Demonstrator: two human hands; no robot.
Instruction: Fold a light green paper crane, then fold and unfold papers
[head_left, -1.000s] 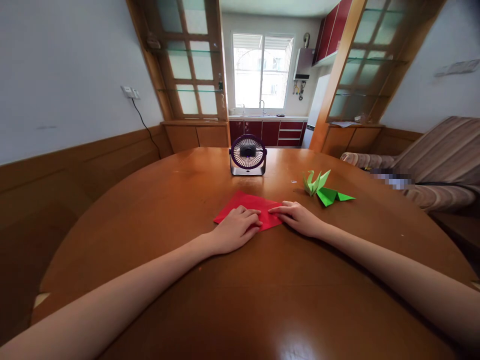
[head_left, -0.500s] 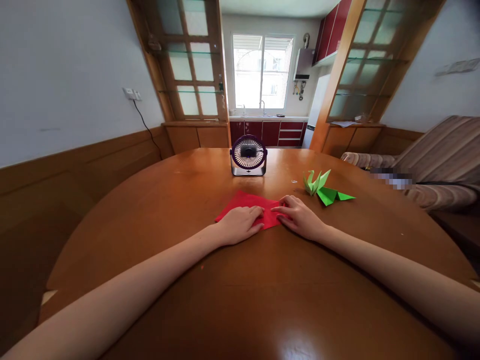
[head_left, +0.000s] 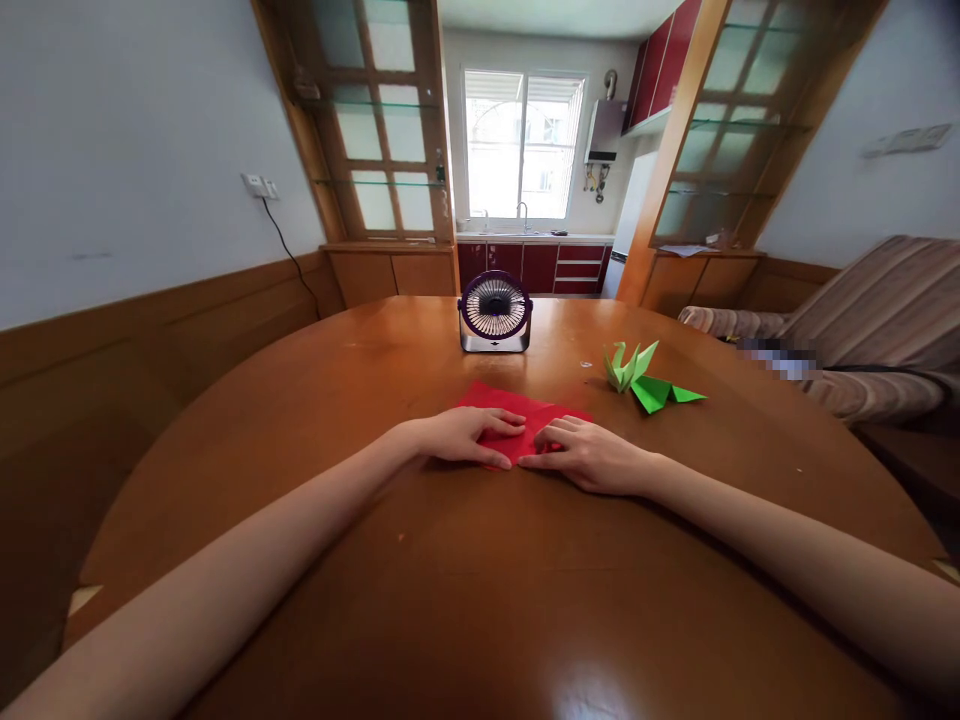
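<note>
Both forearms reach across the glossy wooden surface and meet at a red paper sheet lying flat near its middle. The left hand rests on the sheet's near left edge, fingers pressed together and flat; the right hand has its fingers curled, tips on the near corner. This looks like a fold being pressed down, and a sharp crease would call for firm, even sliding pressure. Farther right lies a green folded paper figure, well apart. Beyond stands a small purple fan.
</note>
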